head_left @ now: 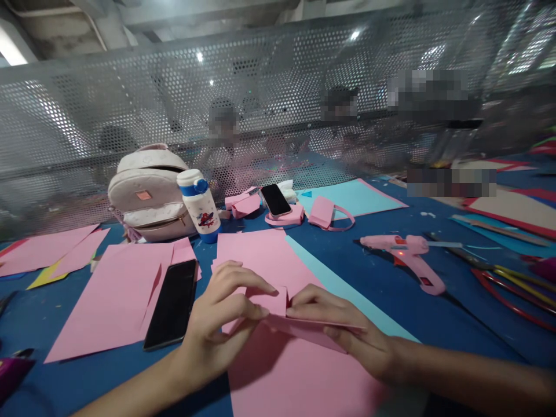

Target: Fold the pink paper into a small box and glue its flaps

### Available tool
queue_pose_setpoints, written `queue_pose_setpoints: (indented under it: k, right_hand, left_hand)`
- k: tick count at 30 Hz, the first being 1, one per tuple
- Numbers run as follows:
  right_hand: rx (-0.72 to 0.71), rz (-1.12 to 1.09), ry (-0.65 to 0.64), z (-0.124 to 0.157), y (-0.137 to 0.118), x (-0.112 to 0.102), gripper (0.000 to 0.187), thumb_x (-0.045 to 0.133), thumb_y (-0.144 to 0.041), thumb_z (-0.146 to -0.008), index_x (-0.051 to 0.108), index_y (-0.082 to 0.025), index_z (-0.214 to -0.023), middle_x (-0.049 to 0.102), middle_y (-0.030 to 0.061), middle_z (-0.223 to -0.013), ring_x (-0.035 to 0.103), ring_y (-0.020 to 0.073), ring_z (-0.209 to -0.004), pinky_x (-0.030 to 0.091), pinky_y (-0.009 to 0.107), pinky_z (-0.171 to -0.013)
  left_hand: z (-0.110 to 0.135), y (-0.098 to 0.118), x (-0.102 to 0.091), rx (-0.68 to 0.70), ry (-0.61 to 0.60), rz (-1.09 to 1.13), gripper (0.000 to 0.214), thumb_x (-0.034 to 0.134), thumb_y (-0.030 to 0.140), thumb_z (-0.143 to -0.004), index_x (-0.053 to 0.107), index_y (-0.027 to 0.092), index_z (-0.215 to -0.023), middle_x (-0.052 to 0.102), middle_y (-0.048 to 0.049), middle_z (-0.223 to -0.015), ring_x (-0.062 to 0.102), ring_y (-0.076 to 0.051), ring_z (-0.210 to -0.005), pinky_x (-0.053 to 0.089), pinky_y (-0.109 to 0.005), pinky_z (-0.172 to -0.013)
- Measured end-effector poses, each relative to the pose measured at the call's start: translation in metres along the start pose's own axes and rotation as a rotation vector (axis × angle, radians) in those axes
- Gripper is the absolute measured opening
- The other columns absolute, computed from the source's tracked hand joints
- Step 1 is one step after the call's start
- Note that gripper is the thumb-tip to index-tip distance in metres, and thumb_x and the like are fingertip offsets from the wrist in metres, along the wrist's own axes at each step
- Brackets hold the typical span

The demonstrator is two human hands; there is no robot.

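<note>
Between my hands is a folded piece of pink paper [304, 330], held a little above larger pink sheets [256, 249]. My left hand [223, 315] grips its left part, with thumb and fingers pressed on an upright flap [271, 301]. Closed on the right part is my right hand [343, 327], its thumb below and fingers above the fold. A light blue sheet [343, 278] shows beneath the pink ones. Beside my left wrist lies a black phone [171, 304] on more pink paper [113, 295].
Right of my hands lies a pink glue gun [403, 249] with its cord; scissors [512, 284] are farther right. Behind stand a white backpack [150, 194], a bottle [200, 205], another phone [275, 200] and small pink paper bags [324, 213]. A perforated metal panel [278, 98] closes the back.
</note>
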State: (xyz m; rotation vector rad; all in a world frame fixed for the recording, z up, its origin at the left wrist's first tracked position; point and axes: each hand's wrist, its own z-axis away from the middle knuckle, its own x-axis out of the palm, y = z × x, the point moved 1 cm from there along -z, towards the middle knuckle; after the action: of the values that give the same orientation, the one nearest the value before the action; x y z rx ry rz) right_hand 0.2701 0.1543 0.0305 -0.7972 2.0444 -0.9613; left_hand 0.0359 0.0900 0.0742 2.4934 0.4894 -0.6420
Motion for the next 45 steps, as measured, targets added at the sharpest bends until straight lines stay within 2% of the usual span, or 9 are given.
queue_pose_setpoints:
  k: [9,13,18,21,26,30,36,41,45]
  right_hand:
    - [-0.05,0.022,-0.001,0.001,0.003,0.0,0.042,0.034,-0.038,-0.108,0.058,-0.024,-0.139,0.057,0.0129,-0.12,0.055,0.0209,-0.111,0.044,0.039,-0.098]
    - [-0.07,0.03,-0.003,0.001,0.003,-0.001,0.042,0.033,-0.037,-0.108,0.057,-0.025,-0.14,0.058,0.0126,-0.119,0.055,0.0215,-0.112,0.044,0.041,-0.099]
    - [-0.083,0.049,0.016,0.0,0.001,-0.001,0.04,0.035,-0.035,-0.107,0.057,-0.024,-0.139,0.06,0.0126,-0.118,0.056,0.0218,-0.111,0.045,0.041,-0.098]
    - [-0.085,0.062,0.029,-0.001,0.001,-0.001,0.039,0.035,-0.032,-0.108,0.057,-0.024,-0.139,0.06,0.0124,-0.118,0.056,0.0211,-0.11,0.045,0.04,-0.097]
    - [-0.121,0.106,-0.004,-0.002,0.0,-0.001,0.041,0.034,-0.032,-0.108,0.054,-0.023,-0.142,0.06,0.0128,-0.119,0.056,0.0208,-0.111,0.046,0.038,-0.097]
    - [-0.107,0.125,-0.007,-0.003,-0.001,-0.002,0.042,0.034,-0.033,-0.108,0.052,-0.023,-0.144,0.06,0.0135,-0.12,0.057,0.0216,-0.112,0.046,0.039,-0.096]
    - [-0.078,0.135,-0.01,-0.003,-0.003,-0.002,0.043,0.033,-0.034,-0.108,0.051,-0.023,-0.146,0.06,0.0137,-0.122,0.057,0.0215,-0.112,0.046,0.039,-0.097]
    - [-0.103,0.145,-0.009,-0.005,-0.003,-0.003,0.042,0.033,-0.032,-0.108,0.052,-0.023,-0.144,0.06,0.0138,-0.121,0.057,0.0221,-0.112,0.047,0.04,-0.096]
    - [-0.127,0.153,-0.002,-0.006,-0.003,-0.005,0.041,0.033,-0.031,-0.108,0.053,-0.022,-0.142,0.062,0.0141,-0.118,0.058,0.0222,-0.108,0.048,0.04,-0.093]
  left_hand:
    - [0.004,-0.002,0.001,-0.087,0.009,0.149,0.024,0.059,-0.005,-0.086,0.06,0.019,-0.086,0.072,-0.0023,-0.107,0.067,-0.016,-0.099,0.039,-0.044,-0.107]
    - [0.004,-0.002,0.0,-0.078,-0.009,0.146,0.023,0.059,-0.002,-0.087,0.061,0.02,-0.087,0.072,-0.003,-0.106,0.067,-0.017,-0.098,0.039,-0.046,-0.107]
    - [0.001,0.0,-0.003,-0.079,-0.025,0.053,0.017,0.06,0.005,-0.091,0.061,0.022,-0.089,0.074,-0.0052,-0.103,0.069,-0.019,-0.097,0.04,-0.047,-0.107]
    - [-0.001,0.002,-0.005,-0.029,-0.027,-0.042,0.014,0.06,0.008,-0.092,0.063,0.022,-0.092,0.075,-0.0067,-0.102,0.069,-0.02,-0.095,0.044,-0.046,-0.103]
    - [-0.002,0.004,-0.006,-0.033,-0.027,-0.13,0.013,0.06,0.008,-0.093,0.064,0.021,-0.095,0.074,-0.0057,-0.101,0.067,-0.019,-0.094,0.041,-0.043,-0.104]
    - [-0.005,0.005,-0.008,0.042,-0.023,-0.235,0.016,0.064,0.004,-0.09,0.065,0.018,-0.095,0.073,-0.0059,-0.103,0.065,-0.019,-0.093,0.042,-0.04,-0.096]
    - [-0.005,0.008,-0.011,0.038,-0.062,-0.367,0.018,0.065,0.001,-0.088,0.065,0.017,-0.097,0.069,-0.0054,-0.102,0.057,-0.016,-0.085,0.043,-0.03,-0.075]
    - [-0.007,0.01,-0.013,-0.028,-0.124,-0.294,0.014,0.06,0.004,-0.093,0.062,0.018,-0.096,0.065,-0.0048,-0.102,0.059,-0.015,-0.089,0.044,-0.028,-0.078]
    - [-0.011,0.008,-0.015,-0.087,-0.234,-0.234,0.014,0.056,0.007,-0.095,0.06,0.021,-0.097,0.064,-0.0059,-0.111,0.058,-0.018,-0.096,0.044,-0.03,-0.082]
